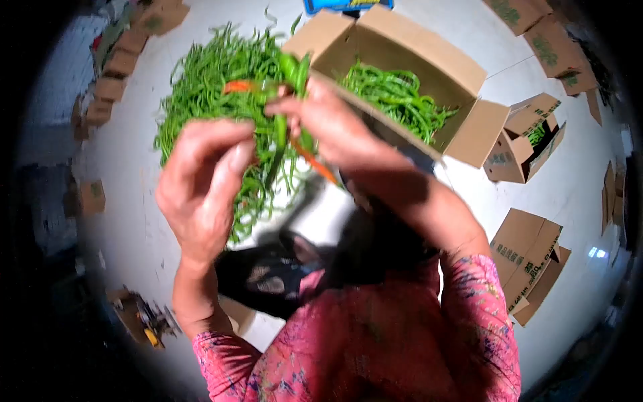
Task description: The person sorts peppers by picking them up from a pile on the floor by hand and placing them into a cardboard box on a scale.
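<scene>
Several long green chili peppers [280,137], with orange-red ones among them, are gripped in my right hand [325,120]. That hand is up in front of me, between the pepper pile and the open box. My left hand [207,177] is raised just left of it, fingers curled toward the thumb in a pinch. Whatever is between those fingertips, if anything, cannot be made out. Beneath both hands a big heap of green chili peppers [214,74] is spread on the floor. The open cardboard box [422,40] at the upper right has more green peppers [395,97] inside.
A smaller open carton [512,157] with some green in it stands right of the big box. Below it lies another cardboard box [526,251]. A blue item [341,5] is at the top edge. Cartons [120,63] line the left side; assorted items [147,321] lie lower left.
</scene>
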A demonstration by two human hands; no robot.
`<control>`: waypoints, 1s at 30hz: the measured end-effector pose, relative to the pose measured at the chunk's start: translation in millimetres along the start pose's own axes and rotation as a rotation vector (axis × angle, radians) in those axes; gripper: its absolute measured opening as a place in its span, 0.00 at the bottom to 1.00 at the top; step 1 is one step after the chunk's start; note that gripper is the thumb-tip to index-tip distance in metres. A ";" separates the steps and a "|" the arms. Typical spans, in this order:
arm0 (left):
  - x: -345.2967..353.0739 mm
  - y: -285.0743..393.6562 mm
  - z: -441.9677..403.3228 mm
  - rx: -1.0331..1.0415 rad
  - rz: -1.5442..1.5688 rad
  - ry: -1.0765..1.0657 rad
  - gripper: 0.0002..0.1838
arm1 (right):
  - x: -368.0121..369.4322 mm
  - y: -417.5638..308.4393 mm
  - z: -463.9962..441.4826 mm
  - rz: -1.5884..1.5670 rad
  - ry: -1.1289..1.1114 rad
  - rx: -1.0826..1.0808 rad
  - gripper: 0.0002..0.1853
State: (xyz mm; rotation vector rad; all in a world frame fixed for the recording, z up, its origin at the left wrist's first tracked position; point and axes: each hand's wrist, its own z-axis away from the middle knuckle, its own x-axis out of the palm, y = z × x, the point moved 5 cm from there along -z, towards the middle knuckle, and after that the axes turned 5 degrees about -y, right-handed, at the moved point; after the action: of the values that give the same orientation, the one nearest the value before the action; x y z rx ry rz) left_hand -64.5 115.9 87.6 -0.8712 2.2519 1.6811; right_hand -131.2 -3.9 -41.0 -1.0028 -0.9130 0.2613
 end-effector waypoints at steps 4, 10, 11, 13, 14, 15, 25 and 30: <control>55.1 -59.9 125.0 -0.475 0.003 -0.279 0.04 | -2.6 0.6 -6.4 -0.023 -0.075 -0.137 0.07; 124.4 -62.9 259.2 -0.536 0.219 -0.533 0.09 | 7.9 19.9 -17.7 0.003 -0.059 -0.117 0.05; 121.9 -61.6 262.7 -0.504 0.218 -0.527 0.09 | 6.8 24.1 -21.9 0.011 -0.051 -0.112 0.05; 115.7 -57.0 266.9 -0.441 0.218 -0.517 0.08 | 11.3 24.1 -20.4 -0.035 -0.063 -0.108 0.06; 112.5 -54.1 267.3 -0.389 0.201 -0.510 0.08 | 10.0 25.8 -23.3 -0.048 -0.069 -0.106 0.07; 109.4 -50.7 267.9 -0.338 0.186 -0.508 0.08 | 11.1 24.5 -23.2 -0.055 -0.134 -0.123 0.08; 112.0 -50.0 274.6 -0.804 0.106 -0.888 0.19 | 2.9 24.6 -27.3 -0.052 -0.035 -0.096 0.06; 123.2 -44.2 265.5 -0.557 -0.071 -0.692 0.16 | 5.9 22.9 -25.8 -0.079 -0.043 -0.094 0.06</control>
State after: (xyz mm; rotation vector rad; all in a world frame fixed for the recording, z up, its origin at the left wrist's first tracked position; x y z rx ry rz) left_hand -187.7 312.0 -96.6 -0.3442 1.3124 2.1757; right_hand -103.2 -3.8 -62.1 -1.0484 -1.0096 0.1751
